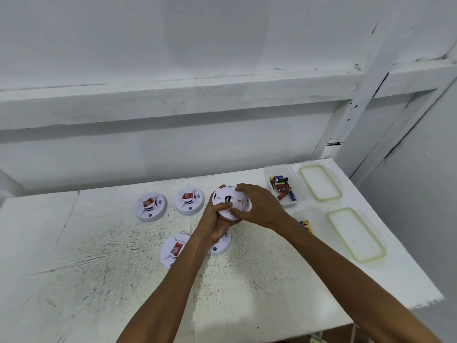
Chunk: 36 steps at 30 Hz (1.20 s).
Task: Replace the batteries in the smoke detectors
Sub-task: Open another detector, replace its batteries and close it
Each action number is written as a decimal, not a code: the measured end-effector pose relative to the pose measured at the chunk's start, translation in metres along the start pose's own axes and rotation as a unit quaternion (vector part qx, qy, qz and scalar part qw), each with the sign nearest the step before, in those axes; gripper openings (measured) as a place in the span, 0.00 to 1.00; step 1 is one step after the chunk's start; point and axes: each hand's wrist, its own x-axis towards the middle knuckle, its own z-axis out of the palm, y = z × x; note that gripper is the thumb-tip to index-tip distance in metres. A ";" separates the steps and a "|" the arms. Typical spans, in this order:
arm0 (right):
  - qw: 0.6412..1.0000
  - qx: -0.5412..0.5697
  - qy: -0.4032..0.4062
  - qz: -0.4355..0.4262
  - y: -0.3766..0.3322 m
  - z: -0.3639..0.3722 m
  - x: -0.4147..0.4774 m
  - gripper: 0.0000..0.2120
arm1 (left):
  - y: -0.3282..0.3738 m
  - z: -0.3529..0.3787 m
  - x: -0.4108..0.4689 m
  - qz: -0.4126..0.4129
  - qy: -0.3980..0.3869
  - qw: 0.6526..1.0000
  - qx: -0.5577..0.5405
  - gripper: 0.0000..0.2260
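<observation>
desk (pixel 99 280) white, scuffed | two lids (pixel 320 183) along right edge | tub (pixel 267 175) at far-right corner | four other detectors (pixel 150 206) flat near the middle | smoke detector (pixel 237 198) held above desk middle, back up, bay perhaps open | left hand (pixel 215 221) fingers grip its near rim | right hand (pixel 259 206) fingers clasp its far rim | batteries (pixel 283 188) loose in tub

On my table (pixel 99 256), one pair of detectors (pixel 189 201) lies far left, another pair (pixel 175 250) nearer, a fifth detector (pixel 221 195) to their right; tubs (pixel 282 169) and lids (pixel 320 183) sit rightmost.
</observation>
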 end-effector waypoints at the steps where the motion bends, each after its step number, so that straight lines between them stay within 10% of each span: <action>1: 0.999 -0.029 0.008 -0.021 0.000 -0.002 0.001 0.33 | 0.000 0.000 0.000 -0.002 0.006 1.000 0.002 0.37; 36: 0.991 0.124 -0.031 0.042 0.022 -0.003 -0.003 0.31 | 0.005 0.004 -0.009 0.025 -0.047 0.999 -0.003 0.27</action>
